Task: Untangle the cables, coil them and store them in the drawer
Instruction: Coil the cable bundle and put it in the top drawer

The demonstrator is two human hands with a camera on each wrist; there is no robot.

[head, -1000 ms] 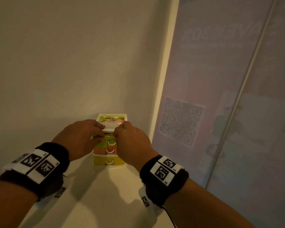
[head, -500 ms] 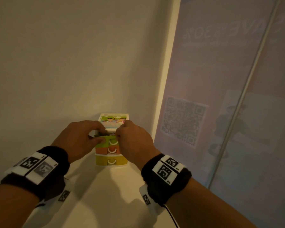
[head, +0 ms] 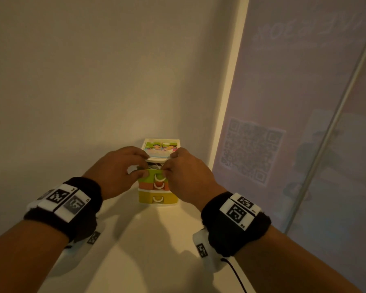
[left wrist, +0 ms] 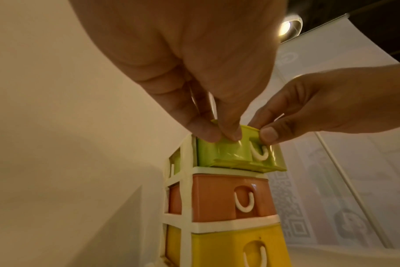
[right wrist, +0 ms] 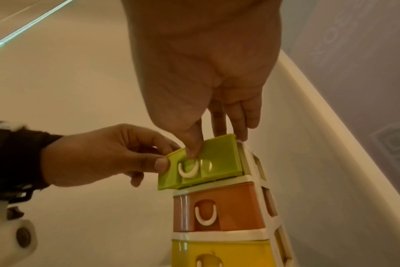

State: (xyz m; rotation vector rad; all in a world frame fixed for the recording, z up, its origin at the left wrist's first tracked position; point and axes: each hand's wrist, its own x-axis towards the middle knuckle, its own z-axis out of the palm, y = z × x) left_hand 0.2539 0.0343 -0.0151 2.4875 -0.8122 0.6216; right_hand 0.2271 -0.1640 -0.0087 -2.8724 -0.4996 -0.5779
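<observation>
My left hand (head: 116,170) and right hand (head: 188,176) meet at the green drawer (head: 150,175), the top one of a small drawer unit (head: 156,199) that stands on the bench (head: 135,261) just ahead of my wrists. The left pinches the drawer's front corner between thumb and fingertips; the right thumb presses its front above the white handle (right wrist: 188,168), the other fingers reaching over the top edge. The drawer is pulled partway out, and between my hands, inside it, lie the cables (head: 154,165), dark with pale streaks, too small to make out in detail.

Below my hands sit an orange drawer (left wrist: 217,198) and a yellow drawer (left wrist: 219,249), both pushed in, each with a white U-shaped handle. The unit's frame is white, and its top, just beyond my fingertips, carries a bright cartoon picture (head: 162,147) of figures on green; I cannot read any words on it.

To the right of my right hand hangs a pale banner (head: 304,123), seen from behind, so its print runs mirrored: a faint line with "30%" high up, a large QR code (head: 249,151) lower down. My black wristbands (head: 235,223) bear white tags with black square codes.

The bench is plain white and meets a bare cream wall (head: 93,70) beyond and to the left of my left hand. The light is warm and dim; a ceiling spotlight (left wrist: 288,27) shows in the left wrist view.
</observation>
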